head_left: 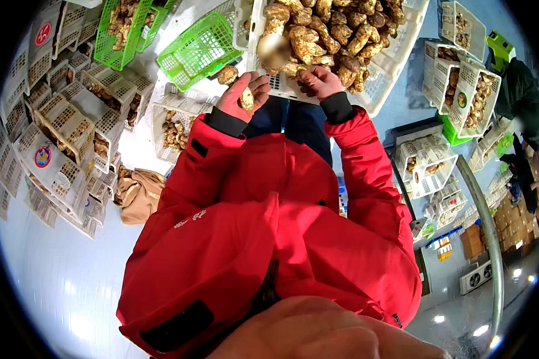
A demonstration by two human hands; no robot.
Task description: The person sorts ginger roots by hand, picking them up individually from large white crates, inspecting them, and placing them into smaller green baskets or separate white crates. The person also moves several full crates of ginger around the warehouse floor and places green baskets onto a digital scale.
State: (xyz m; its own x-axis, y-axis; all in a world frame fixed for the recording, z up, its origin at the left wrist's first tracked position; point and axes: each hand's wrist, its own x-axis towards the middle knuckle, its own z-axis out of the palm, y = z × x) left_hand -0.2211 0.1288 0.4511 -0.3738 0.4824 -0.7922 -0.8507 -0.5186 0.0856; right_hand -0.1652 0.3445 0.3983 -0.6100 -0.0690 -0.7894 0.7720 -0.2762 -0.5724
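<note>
My left hand [254, 90] is closed around a knobbly mushroom [246, 99] with a pale, brown-flecked stem. A rounded brown mushroom [227, 75] shows at its fingertips; whether it is a separate piece I cannot tell. Curled at the near edge of a white plastic crate [374, 99], my right hand [321, 82] has its fingers pressed together beside a mushroom [293, 69]. What those fingers hold is hidden. Brown and cream mushrooms [332, 36] are heaped in the crate. One patch over the heap at its left is blurred.
A green basket [200, 51] stands left of the crate, and another green basket [123, 33] holds mushrooms. Stacked white crates [66, 122] fill the left side. More crates [476, 99] stand at the right, near a person in dark clothes [521, 90]. A metal pole [485, 227] curves at lower right.
</note>
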